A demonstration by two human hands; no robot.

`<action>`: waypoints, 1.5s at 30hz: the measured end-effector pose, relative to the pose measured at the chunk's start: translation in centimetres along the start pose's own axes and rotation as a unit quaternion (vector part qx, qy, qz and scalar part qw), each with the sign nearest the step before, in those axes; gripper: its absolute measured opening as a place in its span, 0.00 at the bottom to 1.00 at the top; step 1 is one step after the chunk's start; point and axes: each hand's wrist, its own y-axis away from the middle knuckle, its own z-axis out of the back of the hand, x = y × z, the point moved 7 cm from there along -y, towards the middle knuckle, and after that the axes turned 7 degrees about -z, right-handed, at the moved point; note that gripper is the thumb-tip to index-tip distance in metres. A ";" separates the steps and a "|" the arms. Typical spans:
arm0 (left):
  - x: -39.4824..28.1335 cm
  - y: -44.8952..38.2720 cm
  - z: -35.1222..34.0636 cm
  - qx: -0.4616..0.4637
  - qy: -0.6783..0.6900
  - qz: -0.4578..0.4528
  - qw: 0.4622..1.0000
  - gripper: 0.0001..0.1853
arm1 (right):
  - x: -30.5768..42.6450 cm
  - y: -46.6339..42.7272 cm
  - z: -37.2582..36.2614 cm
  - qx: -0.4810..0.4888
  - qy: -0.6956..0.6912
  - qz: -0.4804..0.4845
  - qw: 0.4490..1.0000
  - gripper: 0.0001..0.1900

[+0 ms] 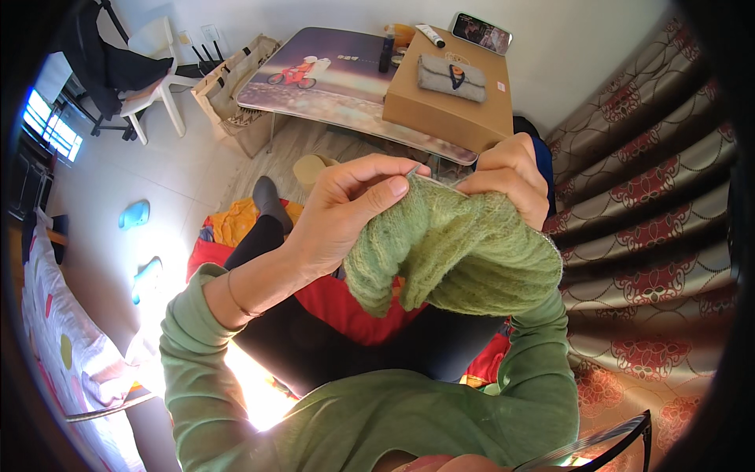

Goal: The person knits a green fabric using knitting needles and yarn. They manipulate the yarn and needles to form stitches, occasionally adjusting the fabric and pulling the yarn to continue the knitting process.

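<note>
A fuzzy green knitted piece [472, 253] hangs in loose folds from both hands, above my lap. My left hand [348, 212] pinches its upper left corner between thumb and fingers. The grey tip of a knitting needle [413, 171] shows at that thumb. My right hand [512, 177] is closed around the upper right of the knitting, where stitches run along a thin needle. Its fingertips are partly hidden. A beaded-looking edge or cable [553, 246] follows the right rim of the knitting; I cannot tell which.
Ahead stands a low folding table [330, 76] bearing a cardboard box [407, 88]. A grey felt pouch [436, 74], a tube [430, 34] and a propped phone [481, 33] rest on the box. Patterned curtains [643, 183] hang close on the right. Blue slippers [135, 215] lie on the left floor.
</note>
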 end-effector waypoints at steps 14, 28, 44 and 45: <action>0.6 0.4 -1.2 0.067 -0.117 0.031 0.990 0.08 | 0.1 -1.5 -2.8 0.165 -0.029 0.026 0.985 0.30; 0.6 0.0 0.5 -0.004 0.083 0.047 0.995 0.09 | 1.2 -0.5 -0.5 0.044 0.074 0.044 0.995 0.17; 0.5 0.2 -0.6 0.018 -0.028 0.030 0.999 0.12 | 0.9 -0.4 0.2 -0.013 0.127 0.085 0.988 0.13; 0.5 0.2 -0.3 0.008 -0.022 0.012 1.000 0.12 | 0.9 -0.5 0.3 -0.026 0.131 0.074 0.988 0.13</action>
